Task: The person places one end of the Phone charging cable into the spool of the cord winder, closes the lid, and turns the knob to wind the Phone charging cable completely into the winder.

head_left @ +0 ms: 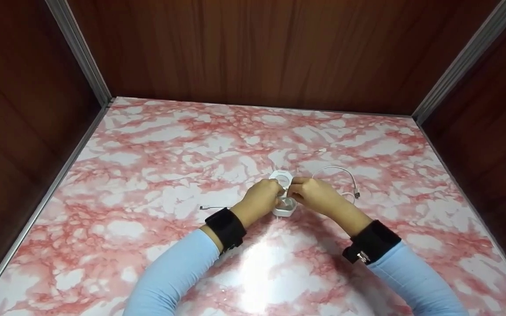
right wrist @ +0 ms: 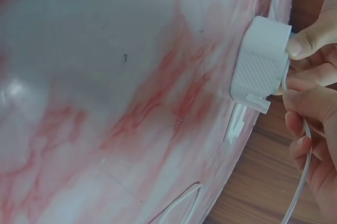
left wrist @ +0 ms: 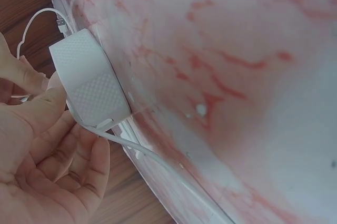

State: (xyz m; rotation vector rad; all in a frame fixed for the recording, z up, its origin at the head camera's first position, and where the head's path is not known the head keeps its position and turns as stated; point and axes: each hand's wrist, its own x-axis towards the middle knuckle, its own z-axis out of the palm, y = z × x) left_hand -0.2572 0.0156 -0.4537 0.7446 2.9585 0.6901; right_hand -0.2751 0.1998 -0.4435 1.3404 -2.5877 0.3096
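A white eight-sided cable case (head_left: 283,213) lies opened out on the table, its round-windowed lid (head_left: 275,176) behind the lower half. My left hand (head_left: 259,197) is at the case's left side; in the left wrist view its thumb and curled fingers pinch the white charging cable (left wrist: 152,155) at the rim. From the right, my right hand (head_left: 316,193) reaches over the case. Its thumb and forefinger pinch the cable (right wrist: 305,161) beside the rim in the right wrist view. The fingertips hide part of the case's inside.
One cable end with a small plug (head_left: 204,207) lies left of the case. To the right, a loop of cable ends in a USB plug (head_left: 357,194). The red-and-white marbled table (head_left: 147,228) is walled by brown wood panels (head_left: 253,52).
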